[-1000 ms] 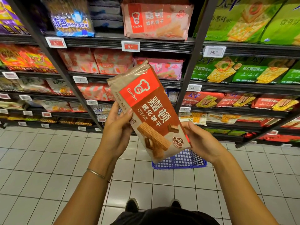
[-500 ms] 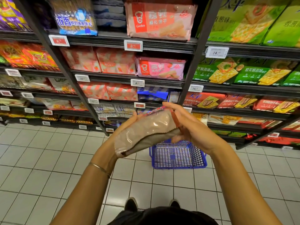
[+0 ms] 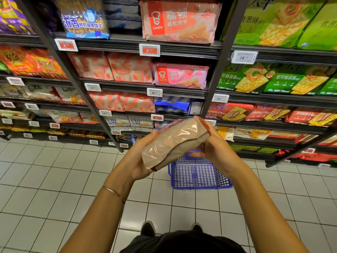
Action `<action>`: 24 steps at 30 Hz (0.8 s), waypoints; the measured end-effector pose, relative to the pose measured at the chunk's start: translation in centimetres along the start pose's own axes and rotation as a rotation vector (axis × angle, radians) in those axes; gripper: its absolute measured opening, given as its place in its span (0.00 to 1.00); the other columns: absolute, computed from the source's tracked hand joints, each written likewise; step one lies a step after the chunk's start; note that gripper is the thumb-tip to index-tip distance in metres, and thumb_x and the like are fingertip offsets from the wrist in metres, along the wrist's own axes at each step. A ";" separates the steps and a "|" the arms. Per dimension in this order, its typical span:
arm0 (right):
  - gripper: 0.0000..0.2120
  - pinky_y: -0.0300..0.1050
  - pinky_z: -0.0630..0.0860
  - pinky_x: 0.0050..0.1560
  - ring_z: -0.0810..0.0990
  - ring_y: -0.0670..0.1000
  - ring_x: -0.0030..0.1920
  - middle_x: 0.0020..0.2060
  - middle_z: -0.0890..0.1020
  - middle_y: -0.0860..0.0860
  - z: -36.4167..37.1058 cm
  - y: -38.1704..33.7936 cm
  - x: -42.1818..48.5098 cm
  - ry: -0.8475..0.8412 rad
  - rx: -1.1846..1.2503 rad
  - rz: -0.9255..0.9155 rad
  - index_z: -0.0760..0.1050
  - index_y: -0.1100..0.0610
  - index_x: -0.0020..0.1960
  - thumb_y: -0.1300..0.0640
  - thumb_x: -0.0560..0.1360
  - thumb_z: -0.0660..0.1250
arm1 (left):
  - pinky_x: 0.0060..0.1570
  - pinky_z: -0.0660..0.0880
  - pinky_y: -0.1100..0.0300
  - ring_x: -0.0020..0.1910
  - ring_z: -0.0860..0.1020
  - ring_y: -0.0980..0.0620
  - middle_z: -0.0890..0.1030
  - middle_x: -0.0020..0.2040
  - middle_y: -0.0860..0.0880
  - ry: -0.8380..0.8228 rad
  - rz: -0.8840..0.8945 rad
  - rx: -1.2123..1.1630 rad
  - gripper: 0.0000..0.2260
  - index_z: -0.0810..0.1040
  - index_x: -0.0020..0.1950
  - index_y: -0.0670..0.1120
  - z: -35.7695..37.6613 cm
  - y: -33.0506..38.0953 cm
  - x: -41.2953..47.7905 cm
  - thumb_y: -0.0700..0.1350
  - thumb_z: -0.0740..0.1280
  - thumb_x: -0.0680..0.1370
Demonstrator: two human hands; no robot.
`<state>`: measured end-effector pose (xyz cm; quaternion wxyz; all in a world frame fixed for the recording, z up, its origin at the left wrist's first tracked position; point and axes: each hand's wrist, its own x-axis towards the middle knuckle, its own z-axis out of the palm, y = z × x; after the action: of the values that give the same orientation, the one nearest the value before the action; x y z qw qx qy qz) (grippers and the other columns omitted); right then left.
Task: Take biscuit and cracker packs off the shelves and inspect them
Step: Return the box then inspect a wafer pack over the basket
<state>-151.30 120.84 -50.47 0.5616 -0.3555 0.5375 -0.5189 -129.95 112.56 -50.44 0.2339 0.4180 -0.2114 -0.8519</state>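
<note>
Brown wafer pack [image 3: 174,143] tilted edge-on, gripped by left hand [image 3: 140,159] and right hand [image 3: 217,152]; above blue basket [image 3: 198,175], clear of shelves [image 3: 182,49].

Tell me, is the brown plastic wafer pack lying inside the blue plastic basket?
No, both the left hand and right hand hold the brown plastic wafer pack above the blue plastic basket.
</note>
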 end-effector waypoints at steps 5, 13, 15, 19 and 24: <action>0.24 0.63 0.79 0.64 0.83 0.56 0.62 0.64 0.84 0.53 0.7 0.4 -0.7 -0.020 0.202 -0.053 0.73 0.48 0.72 0.42 0.78 0.63 | 0.51 0.86 0.46 0.59 0.85 0.38 0.84 0.64 0.37 0.058 0.028 -0.191 0.20 0.77 0.71 0.40 -1.1 -0.3 1.4 0.51 0.65 0.85; 0.21 0.54 0.82 0.59 0.83 0.57 0.63 0.62 0.85 0.54 -0.9 1.7 0.0 0.118 0.274 0.054 0.75 0.53 0.69 0.52 0.77 0.69 | 0.47 0.86 0.48 0.59 0.86 0.39 0.86 0.61 0.43 0.064 0.240 -0.022 0.27 0.74 0.74 0.48 -1.8 -0.6 1.3 0.49 0.72 0.75; 0.22 0.51 0.83 0.55 0.84 0.56 0.62 0.60 0.86 0.53 -1.6 2.6 0.0 0.166 0.228 0.079 0.74 0.53 0.69 0.59 0.76 0.70 | 0.55 0.83 0.42 0.64 0.83 0.38 0.85 0.64 0.42 0.016 0.290 -0.012 0.24 0.75 0.72 0.49 -1.9 -0.4 1.2 0.45 0.71 0.76; 0.32 0.50 0.81 0.55 0.82 0.60 0.64 0.62 0.83 0.60 -2.0 4.1 0.1 0.234 0.215 0.122 0.70 0.57 0.72 0.74 0.71 0.70 | 0.64 0.79 0.37 0.64 0.82 0.40 0.83 0.66 0.41 -0.095 0.364 -0.042 0.24 0.77 0.70 0.45 -1.5 -0.4 1.2 0.39 0.73 0.74; 0.33 0.53 0.80 0.59 0.81 0.61 0.65 0.62 0.82 0.60 -2.2 5.7 0.4 0.348 0.380 0.224 0.70 0.57 0.71 0.79 0.71 0.67 | 0.60 0.82 0.42 0.59 0.83 0.41 0.86 0.59 0.42 -0.172 0.452 0.041 0.22 0.84 0.60 0.45 -0.4 -0.8 1.2 0.36 0.80 0.67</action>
<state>-152.32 122.00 -56.38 0.5714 -0.0878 0.5550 -0.5981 -130.43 112.42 -51.84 0.3912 0.2908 -0.3362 -0.8058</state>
